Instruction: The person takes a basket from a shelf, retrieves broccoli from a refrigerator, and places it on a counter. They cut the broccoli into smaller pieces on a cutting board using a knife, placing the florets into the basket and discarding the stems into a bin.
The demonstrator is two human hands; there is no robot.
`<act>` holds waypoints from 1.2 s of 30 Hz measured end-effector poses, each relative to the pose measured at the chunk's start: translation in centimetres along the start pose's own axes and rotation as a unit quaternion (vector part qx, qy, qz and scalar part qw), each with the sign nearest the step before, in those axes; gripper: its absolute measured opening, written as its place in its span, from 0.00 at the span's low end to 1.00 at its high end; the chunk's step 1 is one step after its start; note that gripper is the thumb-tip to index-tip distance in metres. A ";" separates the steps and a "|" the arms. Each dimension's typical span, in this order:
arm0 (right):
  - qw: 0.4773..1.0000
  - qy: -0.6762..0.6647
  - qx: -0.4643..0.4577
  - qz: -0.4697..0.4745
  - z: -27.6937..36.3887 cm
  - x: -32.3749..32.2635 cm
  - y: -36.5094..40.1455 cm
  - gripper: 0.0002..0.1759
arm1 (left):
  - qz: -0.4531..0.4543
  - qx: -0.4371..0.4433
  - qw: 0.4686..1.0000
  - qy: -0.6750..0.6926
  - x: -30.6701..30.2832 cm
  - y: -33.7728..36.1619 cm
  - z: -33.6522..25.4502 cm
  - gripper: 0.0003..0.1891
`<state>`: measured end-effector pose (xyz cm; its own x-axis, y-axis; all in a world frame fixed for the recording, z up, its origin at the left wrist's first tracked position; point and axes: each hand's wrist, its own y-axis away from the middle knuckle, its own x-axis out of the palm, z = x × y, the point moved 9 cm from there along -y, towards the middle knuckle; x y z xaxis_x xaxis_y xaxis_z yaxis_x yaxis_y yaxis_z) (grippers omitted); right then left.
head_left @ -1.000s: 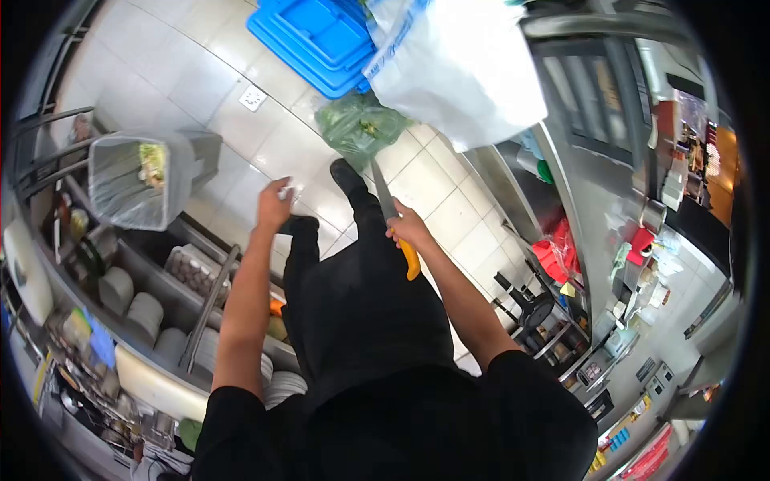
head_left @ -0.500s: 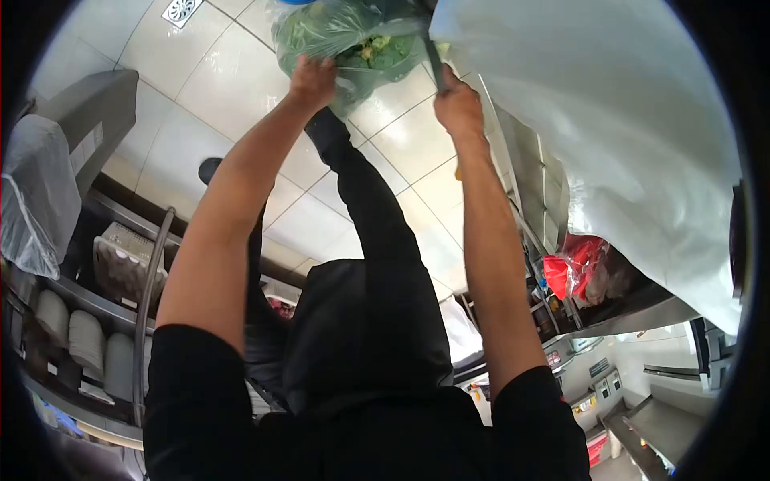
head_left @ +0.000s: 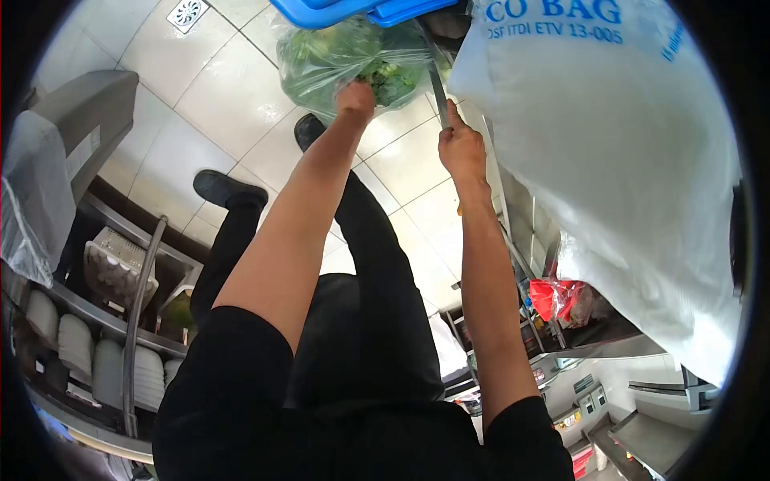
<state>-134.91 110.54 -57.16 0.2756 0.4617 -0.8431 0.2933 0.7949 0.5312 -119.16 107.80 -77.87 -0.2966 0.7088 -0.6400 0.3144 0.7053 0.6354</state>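
A clear plastic bag (head_left: 321, 68) of green vegetables lies on the floor at the top of the view, its mouth facing right. Dark leafy heads, possibly broccoli (head_left: 393, 80), show in the opening. My left hand (head_left: 355, 98) is at the bag's mouth, against the greens. Its fingers are curled in and partly hidden, so what they grip cannot be made out. In my right hand (head_left: 463, 148) is a knife (head_left: 438, 88), the index finger stretched along it. The long blade points up and away, beside the right end of the bag.
Blue plastic bins (head_left: 329, 11) stand just beyond the bag. A large white sack (head_left: 593, 160) hangs over the right side. Metal shelving with stacked bowls (head_left: 76, 345) and a white basket (head_left: 120, 264) is at left. A grey bin (head_left: 96, 120) stands upper left; a floor drain (head_left: 187, 14) lies beyond.
My left hand has moved right and down, from the bag's upper film to its opening. The right hand with the knife has shifted slightly down. The blue bins have come further into view.
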 end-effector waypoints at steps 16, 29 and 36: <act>0.994 0.088 -0.020 -0.060 1.2 1.6 0.7 0.31 | -0.277 -0.052 0.956 0.074 -9.7 -4.5 2.4 0.22; 0.995 -0.038 0.085 0.023 2.8 -2.6 12.1 0.32 | -0.266 0.196 0.927 0.176 -11.5 12.2 -2.8 0.24; 0.994 -0.111 0.007 -0.018 4.3 -10.8 22.0 0.34 | -0.122 -0.071 0.713 0.687 -15.3 26.7 7.8 0.37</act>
<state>-127.48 121.40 -36.01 0.4589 0.3330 -0.8237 0.3191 0.8035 0.5026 -99.24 115.73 -54.48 -0.9607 -0.1610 0.2262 0.0365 0.7344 0.6778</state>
